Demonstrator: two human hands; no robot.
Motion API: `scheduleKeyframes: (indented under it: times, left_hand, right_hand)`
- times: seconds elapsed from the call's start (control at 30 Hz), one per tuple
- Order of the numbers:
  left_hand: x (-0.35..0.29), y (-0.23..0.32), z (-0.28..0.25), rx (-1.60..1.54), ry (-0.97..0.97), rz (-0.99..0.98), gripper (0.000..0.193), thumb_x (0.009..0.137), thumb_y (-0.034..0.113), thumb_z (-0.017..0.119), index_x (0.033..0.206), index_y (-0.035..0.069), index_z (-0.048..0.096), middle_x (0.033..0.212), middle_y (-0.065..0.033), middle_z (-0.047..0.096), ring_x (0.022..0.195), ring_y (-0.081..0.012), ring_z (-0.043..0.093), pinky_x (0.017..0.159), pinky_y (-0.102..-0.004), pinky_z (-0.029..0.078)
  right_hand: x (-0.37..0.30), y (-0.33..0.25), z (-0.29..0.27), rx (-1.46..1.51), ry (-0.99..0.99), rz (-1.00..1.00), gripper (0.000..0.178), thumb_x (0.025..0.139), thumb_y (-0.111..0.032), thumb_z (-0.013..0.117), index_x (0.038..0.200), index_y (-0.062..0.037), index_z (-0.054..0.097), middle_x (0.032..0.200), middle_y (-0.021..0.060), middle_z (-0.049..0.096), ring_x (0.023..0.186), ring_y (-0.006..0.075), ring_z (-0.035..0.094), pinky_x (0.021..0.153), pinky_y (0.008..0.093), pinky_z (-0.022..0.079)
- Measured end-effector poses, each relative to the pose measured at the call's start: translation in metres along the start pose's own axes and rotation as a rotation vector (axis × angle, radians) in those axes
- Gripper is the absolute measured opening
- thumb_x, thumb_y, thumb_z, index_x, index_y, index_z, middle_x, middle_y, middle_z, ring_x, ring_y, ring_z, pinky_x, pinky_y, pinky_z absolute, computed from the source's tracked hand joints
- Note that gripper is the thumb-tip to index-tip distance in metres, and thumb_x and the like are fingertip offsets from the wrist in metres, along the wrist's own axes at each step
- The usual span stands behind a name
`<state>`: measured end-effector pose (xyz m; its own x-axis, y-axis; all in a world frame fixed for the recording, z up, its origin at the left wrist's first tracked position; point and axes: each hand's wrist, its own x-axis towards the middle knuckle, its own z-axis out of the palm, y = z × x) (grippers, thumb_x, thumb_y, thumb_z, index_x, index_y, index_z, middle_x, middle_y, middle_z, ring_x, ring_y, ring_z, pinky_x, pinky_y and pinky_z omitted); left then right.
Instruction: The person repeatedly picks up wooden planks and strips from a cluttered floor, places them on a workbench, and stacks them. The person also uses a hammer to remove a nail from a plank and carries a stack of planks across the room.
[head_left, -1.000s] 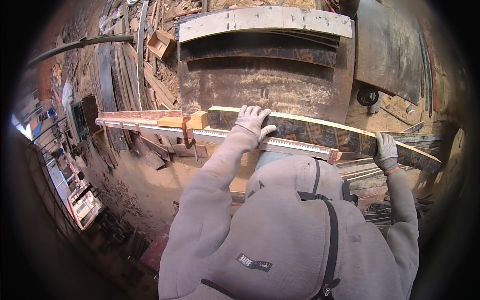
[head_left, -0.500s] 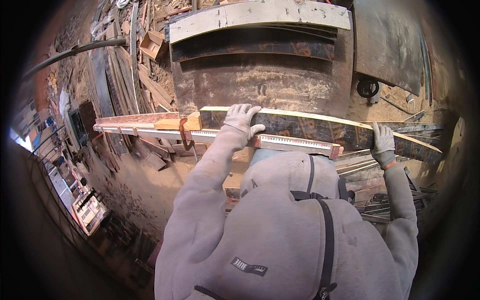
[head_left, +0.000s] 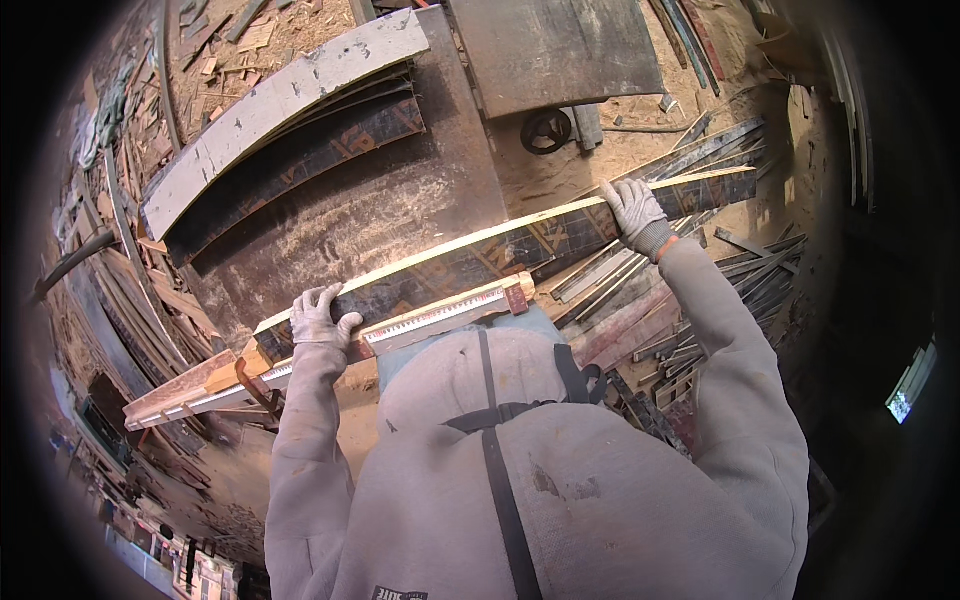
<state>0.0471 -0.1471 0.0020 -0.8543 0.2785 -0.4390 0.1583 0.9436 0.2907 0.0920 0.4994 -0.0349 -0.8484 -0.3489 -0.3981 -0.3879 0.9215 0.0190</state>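
Observation:
Both my hands, in pale work gloves, are on a long dark-faced plywood board [head_left: 480,262] with a light cut edge facing up. My left hand [head_left: 322,318] grips it near its left end, fingers over the top edge, thumb on the near side. Toward the right end, my right hand [head_left: 638,214] is closed over the board the same way. A fence with a white measuring scale [head_left: 432,320] runs along the near side of the board. By the board's left end sit a yellowish wood block [head_left: 228,372] and a rusty clamp [head_left: 254,385].
Beyond the board lies a worn, sawdust-strewn worktable [head_left: 340,235], carrying a curved pale plank [head_left: 290,120] and dark boards. A metal sheet-topped table [head_left: 555,50] with a black handwheel [head_left: 546,131] stands at the back. Scrap strips [head_left: 690,340] pile up at the right.
The view has turned, so the board and worktable now slant up to the right. Both hands keep hold of the board near its ends.

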Motion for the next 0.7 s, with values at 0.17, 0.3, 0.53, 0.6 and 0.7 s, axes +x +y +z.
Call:
scheduleKeyframes:
  times: [0.17,0.3,0.53,0.6,0.7]
  left_hand:
    - [0.013,0.034,0.007,0.104,0.043,0.037,0.087,0.080,0.057,0.087,0.150,0.014,0.059,0.140,-0.0168,0.059,0.138,-0.0404,0.051,0.129,-0.0589,0.031]
    - [0.021,0.104,0.063,0.066,0.216,0.331,0.086,0.090,0.066,0.074,0.155,0.015,0.050,0.147,-0.0168,0.053,0.145,-0.0386,0.045,0.132,-0.0631,0.019]
    - [0.023,0.125,0.063,0.006,0.265,0.239,0.070,0.087,0.048,0.078,0.148,0.020,0.056,0.143,-0.0144,0.054,0.140,-0.0373,0.047,0.127,-0.0583,0.026]
    - [0.033,0.121,0.062,0.001,0.152,0.172,0.067,0.088,0.051,0.078,0.146,0.023,0.060,0.143,-0.0137,0.054,0.141,-0.0371,0.046,0.127,-0.0574,0.026]
    - [0.026,0.122,0.073,-0.017,0.315,0.183,0.063,0.088,0.048,0.079,0.144,0.024,0.062,0.141,-0.0138,0.054,0.139,-0.0372,0.046,0.126,-0.0562,0.029]
  right_hand:
    - [0.022,0.013,-0.009,-0.030,-0.053,0.008,0.079,0.087,-0.016,0.070,0.158,0.0036,0.041,0.126,0.0217,0.063,0.120,0.0373,0.060,0.112,0.0514,0.043]
    - [0.011,0.011,-0.004,-0.058,0.031,-0.019,0.078,0.086,-0.017,0.071,0.155,0.0056,0.044,0.121,0.0193,0.063,0.116,0.0366,0.061,0.108,0.0509,0.045]
    - [0.007,0.001,-0.004,-0.106,-0.066,0.028,0.077,0.089,-0.016,0.068,0.158,0.0060,0.041,0.122,0.0179,0.062,0.117,0.0347,0.061,0.111,0.0497,0.044]
    - [0.016,0.006,-0.001,-0.122,-0.113,0.032,0.077,0.090,-0.016,0.068,0.158,0.0060,0.041,0.122,0.0179,0.062,0.117,0.0349,0.061,0.111,0.0494,0.044]
    - [0.012,0.002,0.011,-0.167,0.044,0.042,0.088,0.083,-0.016,0.077,0.158,0.0082,0.039,0.127,0.0195,0.062,0.119,0.0349,0.061,0.111,0.0492,0.044]
